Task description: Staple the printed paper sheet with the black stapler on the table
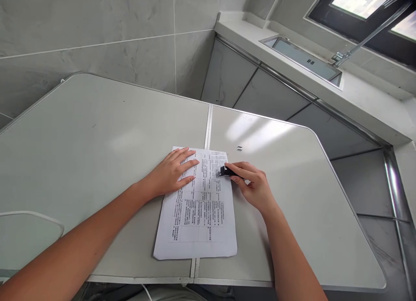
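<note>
A printed sheet of paper, possibly a stack, lies on the folding table across its centre seam. My left hand rests flat on its upper left part, fingers spread. My right hand pinches a small black tool, which looks like a roller stamp, between thumb and fingers. The tool's front end meets the paper near its upper right edge. Dense small marks cover the print just above it. The tool's underside is hidden.
Two tiny pale pieces lie on the table beyond the paper. A white cable crosses the left side. Behind the table are a tiled wall and a counter with a sink and tap.
</note>
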### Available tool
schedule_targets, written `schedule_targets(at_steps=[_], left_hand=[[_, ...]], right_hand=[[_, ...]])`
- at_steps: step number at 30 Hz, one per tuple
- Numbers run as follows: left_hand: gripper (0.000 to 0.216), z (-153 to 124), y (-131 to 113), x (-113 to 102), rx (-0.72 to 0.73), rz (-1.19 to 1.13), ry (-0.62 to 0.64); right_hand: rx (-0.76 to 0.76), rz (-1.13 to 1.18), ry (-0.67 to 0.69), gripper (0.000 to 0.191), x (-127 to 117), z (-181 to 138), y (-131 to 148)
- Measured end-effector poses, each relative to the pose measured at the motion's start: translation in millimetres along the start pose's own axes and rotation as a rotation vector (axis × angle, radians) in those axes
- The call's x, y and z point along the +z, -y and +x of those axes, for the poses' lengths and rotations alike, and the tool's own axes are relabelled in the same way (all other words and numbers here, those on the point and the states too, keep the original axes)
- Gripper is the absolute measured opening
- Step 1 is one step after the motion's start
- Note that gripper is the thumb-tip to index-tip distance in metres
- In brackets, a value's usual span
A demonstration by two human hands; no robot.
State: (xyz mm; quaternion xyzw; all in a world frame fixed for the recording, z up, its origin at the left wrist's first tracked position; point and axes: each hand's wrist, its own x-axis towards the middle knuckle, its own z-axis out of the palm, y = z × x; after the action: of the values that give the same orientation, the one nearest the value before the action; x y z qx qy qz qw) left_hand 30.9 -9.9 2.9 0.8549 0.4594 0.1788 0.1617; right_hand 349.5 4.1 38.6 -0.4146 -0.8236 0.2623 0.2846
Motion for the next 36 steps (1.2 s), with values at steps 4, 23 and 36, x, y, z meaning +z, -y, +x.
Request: schedule_targets(at_steps=[4,23,36], left_hand=[[0.045,0.7,-0.8,-1.0,-0.006,-0.021,-0.002],[0.044,1.0,-1.9,-0.8,0.0,-0.005,-0.003],[0.045,1.1,-1.7,-0.8,0.014,0.012,0.001]], right_hand=[[0.017,-0.069,-0.01,0.046,0.8,-1.6,1.4],[0.029,-0.114,0.007,0.043,4.9,-0.5,3.2],[0.065,-0.102,0.005,0.042,5.7,-0.6,4.8]])
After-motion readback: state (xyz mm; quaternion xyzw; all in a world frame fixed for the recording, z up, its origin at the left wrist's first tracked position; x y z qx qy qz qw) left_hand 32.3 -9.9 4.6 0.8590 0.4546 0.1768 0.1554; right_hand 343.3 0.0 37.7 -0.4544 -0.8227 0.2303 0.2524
